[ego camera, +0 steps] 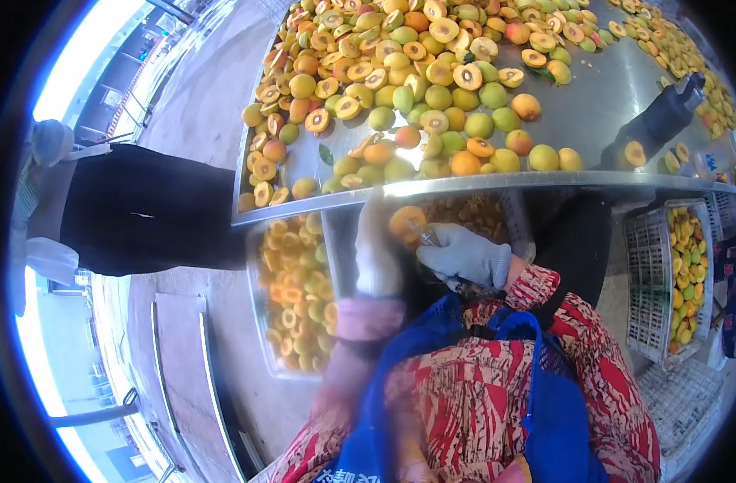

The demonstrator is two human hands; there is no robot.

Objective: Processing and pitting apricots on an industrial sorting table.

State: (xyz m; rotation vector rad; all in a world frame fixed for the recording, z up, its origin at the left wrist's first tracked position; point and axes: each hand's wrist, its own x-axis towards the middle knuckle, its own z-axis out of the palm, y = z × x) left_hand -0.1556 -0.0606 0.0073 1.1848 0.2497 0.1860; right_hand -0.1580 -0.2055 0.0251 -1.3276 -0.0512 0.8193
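Note:
My right hand, in a pale grey-blue glove, is closed around a small metal hand tool. An orange fruit half is at the tool's far end; whether the two touch is unclear. Left of it my left hand, in a white glove, is blurred by motion at the near edge of a metal table; its fingers cannot be made out. Beyond the edge lie many whole and halved apricot-like fruits, some with pits showing. A fruit half with its pit faces up in the heap.
Below the table edge, a crate of fruit halves stands left, and another container sits behind my right hand. A white plastic crate of fruit stands right. A person in a black apron is at the left. A dark object lies across the tabletop.

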